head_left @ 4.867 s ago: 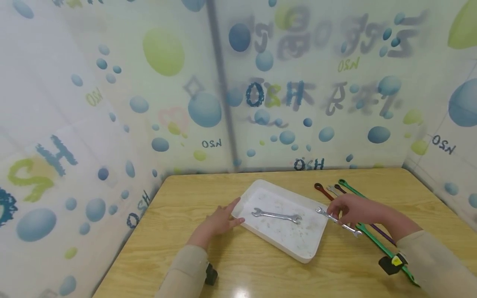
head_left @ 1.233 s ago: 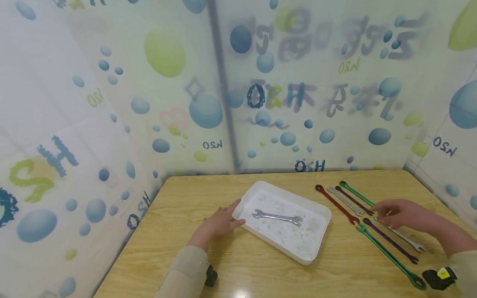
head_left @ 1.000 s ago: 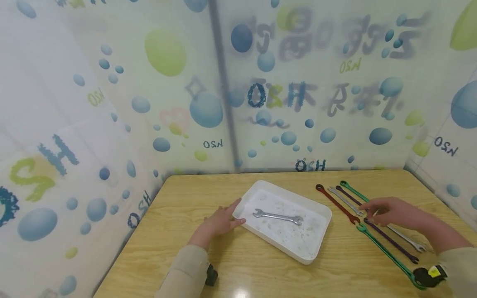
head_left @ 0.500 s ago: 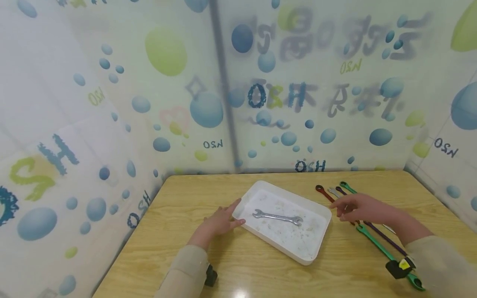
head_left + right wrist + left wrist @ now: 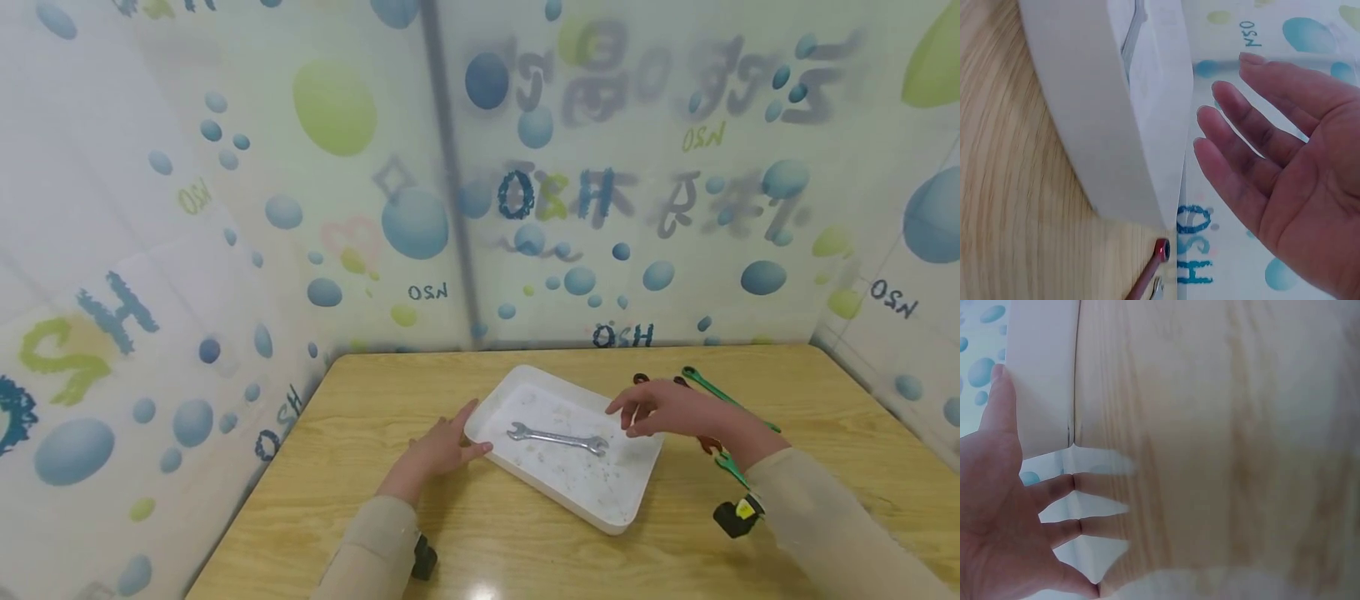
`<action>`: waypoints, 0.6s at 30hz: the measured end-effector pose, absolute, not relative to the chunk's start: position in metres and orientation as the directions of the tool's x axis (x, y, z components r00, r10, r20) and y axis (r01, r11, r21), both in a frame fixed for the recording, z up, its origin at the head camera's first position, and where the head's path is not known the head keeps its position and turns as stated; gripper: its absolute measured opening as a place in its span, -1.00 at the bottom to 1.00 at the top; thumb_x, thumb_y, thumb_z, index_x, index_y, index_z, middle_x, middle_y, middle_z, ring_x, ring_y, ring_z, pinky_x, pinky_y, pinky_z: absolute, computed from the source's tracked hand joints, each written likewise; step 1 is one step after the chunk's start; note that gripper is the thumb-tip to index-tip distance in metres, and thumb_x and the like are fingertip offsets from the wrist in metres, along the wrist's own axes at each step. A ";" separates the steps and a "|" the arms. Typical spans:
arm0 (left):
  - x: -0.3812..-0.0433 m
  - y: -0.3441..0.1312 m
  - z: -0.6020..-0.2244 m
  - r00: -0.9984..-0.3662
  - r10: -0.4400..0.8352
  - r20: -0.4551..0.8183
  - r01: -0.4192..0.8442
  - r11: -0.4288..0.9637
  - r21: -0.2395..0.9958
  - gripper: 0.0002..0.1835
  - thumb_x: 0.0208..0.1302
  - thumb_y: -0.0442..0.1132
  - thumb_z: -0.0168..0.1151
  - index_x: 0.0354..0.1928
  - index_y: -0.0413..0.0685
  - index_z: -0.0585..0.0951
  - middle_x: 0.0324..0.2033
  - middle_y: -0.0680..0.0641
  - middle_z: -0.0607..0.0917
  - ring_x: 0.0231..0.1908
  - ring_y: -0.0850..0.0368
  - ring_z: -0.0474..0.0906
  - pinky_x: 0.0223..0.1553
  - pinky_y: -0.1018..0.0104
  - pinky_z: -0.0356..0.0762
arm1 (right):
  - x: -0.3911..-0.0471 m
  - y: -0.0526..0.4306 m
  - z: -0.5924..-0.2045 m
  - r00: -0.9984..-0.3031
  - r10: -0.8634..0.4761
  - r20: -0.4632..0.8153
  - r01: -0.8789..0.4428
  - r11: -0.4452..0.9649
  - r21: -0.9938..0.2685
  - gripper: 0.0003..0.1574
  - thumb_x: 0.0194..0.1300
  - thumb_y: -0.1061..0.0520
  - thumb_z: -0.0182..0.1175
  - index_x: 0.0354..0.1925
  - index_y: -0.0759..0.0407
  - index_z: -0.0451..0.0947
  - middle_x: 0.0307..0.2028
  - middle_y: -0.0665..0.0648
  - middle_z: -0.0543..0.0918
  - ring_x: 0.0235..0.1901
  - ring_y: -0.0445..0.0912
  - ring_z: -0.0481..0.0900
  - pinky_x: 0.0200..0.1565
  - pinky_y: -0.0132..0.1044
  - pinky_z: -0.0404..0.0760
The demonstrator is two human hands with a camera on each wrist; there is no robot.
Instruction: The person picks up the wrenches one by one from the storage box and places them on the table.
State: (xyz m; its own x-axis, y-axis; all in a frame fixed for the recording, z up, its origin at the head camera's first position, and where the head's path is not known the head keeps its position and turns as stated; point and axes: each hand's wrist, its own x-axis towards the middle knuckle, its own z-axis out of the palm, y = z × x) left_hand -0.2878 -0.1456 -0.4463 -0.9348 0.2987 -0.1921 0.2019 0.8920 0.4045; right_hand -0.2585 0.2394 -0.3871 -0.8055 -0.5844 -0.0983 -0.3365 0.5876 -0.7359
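A silver double open-end wrench (image 5: 557,438) lies inside the white tray (image 5: 570,497) on the wooden table. My left hand (image 5: 438,446) rests at the tray's left corner, its thumb and fingers spread along the wall. In the left wrist view, the left hand (image 5: 997,512) has its fingertips down on the table beside the tray wall. Above the tray's right end hovers my right hand (image 5: 663,408), fingers loosely bent and holding nothing. The right wrist view shows the right hand (image 5: 1279,150) with its palm bare, beside the tray (image 5: 1094,112).
Right of the tray lie several wrenches, partly hidden by my right arm. A green wrench (image 5: 720,387) is at the back, and a red wrench (image 5: 1150,269) shows past the tray's end. Walls printed with bubbles enclose the table (image 5: 390,375).
My right hand laid a silver wrench among those on the right, then came back leftward, bare, over the tray. The left hand and the wrench in the tray stayed put.
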 end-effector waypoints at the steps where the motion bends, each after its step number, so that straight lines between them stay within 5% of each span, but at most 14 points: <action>1: -0.288 -0.146 -0.447 -0.936 0.296 -0.189 0.201 0.892 0.405 -0.07 0.25 0.35 0.12 0.55 0.26 -0.02 0.39 -0.28 0.29 0.41 -0.32 0.03 0.09 -0.63 -0.05 | -0.261 0.235 -0.386 -0.802 -0.589 -0.102 -0.336 0.586 -0.737 -0.57 0.33 0.18 0.26 0.13 0.27 0.53 -0.21 0.13 0.63 -0.21 -0.03 0.59 -0.20 -0.21 0.60; 18: -0.288 -0.146 -0.448 -0.939 0.289 -0.184 0.198 0.896 0.398 -0.06 0.24 0.38 0.11 0.54 0.20 0.04 0.34 -0.24 0.37 0.42 -0.29 0.03 0.09 -0.64 -0.08 | -0.298 0.174 -0.392 -0.777 -0.608 -0.159 -0.329 0.609 -0.722 -0.58 0.27 0.17 0.31 0.10 0.18 0.59 -0.23 0.07 0.65 -0.27 -0.07 0.61 -0.17 -0.19 0.61</action>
State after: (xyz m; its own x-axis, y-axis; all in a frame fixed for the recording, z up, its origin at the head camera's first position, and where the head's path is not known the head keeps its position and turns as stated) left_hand -0.2878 -0.1457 -0.4483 -0.9395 0.2891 -0.1839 0.1978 0.8959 0.3977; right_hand -0.2976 0.1740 -0.3917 -0.7775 -0.6084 -0.1593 -0.3289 0.6093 -0.7215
